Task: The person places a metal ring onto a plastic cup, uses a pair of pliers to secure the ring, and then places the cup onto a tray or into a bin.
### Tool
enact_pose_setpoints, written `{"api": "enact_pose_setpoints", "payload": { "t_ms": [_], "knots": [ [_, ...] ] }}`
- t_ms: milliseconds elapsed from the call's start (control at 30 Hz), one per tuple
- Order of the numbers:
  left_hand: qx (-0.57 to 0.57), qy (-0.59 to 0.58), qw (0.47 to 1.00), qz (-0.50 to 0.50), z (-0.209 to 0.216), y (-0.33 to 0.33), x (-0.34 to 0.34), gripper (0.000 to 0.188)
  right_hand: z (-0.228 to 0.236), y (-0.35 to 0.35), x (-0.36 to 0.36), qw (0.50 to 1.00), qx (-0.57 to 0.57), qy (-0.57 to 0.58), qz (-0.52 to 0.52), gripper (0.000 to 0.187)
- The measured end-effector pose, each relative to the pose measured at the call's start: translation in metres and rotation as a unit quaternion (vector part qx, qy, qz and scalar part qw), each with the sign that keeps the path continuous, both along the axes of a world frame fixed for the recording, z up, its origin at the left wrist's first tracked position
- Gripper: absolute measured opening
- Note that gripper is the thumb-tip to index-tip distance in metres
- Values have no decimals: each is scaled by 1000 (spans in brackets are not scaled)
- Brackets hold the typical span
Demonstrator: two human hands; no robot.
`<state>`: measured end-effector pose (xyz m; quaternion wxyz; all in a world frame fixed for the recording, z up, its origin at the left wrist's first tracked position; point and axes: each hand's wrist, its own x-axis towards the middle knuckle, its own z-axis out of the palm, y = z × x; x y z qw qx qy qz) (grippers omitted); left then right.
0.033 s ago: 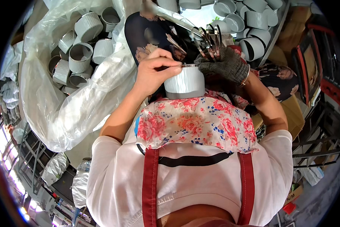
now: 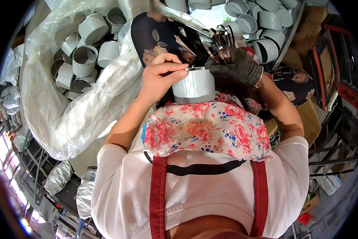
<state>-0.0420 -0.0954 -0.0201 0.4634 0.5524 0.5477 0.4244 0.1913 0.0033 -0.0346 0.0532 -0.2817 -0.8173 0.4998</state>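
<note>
A light grey, ribbed cylindrical pot (image 2: 193,86) sits upright in my lap against the floral apron. A thin shiny metal ring (image 2: 197,68) shows at its top rim. My bare left hand (image 2: 161,75) pinches the ring at the rim's left side, thumb and fingers closed. On the opposite side, my right hand (image 2: 238,68), in a dark grey knitted glove, is closed around several metal rings (image 2: 222,46) that fan out above its fingers. The right fingertips touch the pot's rim. The inside of the pot is hidden from view.
To the left, a large clear plastic bag (image 2: 67,131) holds several similar pots (image 2: 84,60). More grey pots (image 2: 265,51) fill a metal-edged tray (image 2: 292,38) at the far right. Cardboard (image 2: 308,119) and a red-and-black frame (image 2: 326,75) stand to my right.
The right hand and its rings have shifted very slightly. A little more of the metal ring shows at the pot's rim. The left hand stays at the rim.
</note>
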Motion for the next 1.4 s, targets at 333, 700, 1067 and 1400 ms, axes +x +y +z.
{"api": "enact_pose_setpoints", "payload": {
  "t_ms": [333,700,1067,1400],
  "knots": [
    [-184,-354,913,79,3,-7,2,30,31,-11,2,988,-74,136,2,19],
    [-336,-423,841,31,44,6,8,18,32,-35,-8,960,183,204,-62,27],
    [-238,-325,913,63,54,13,3,4,31,3,-27,976,146,148,-67,12],
    [170,102,840,504,103,4,-95,31,-140,156,4,887,243,-392,29,38]
  ]
}}
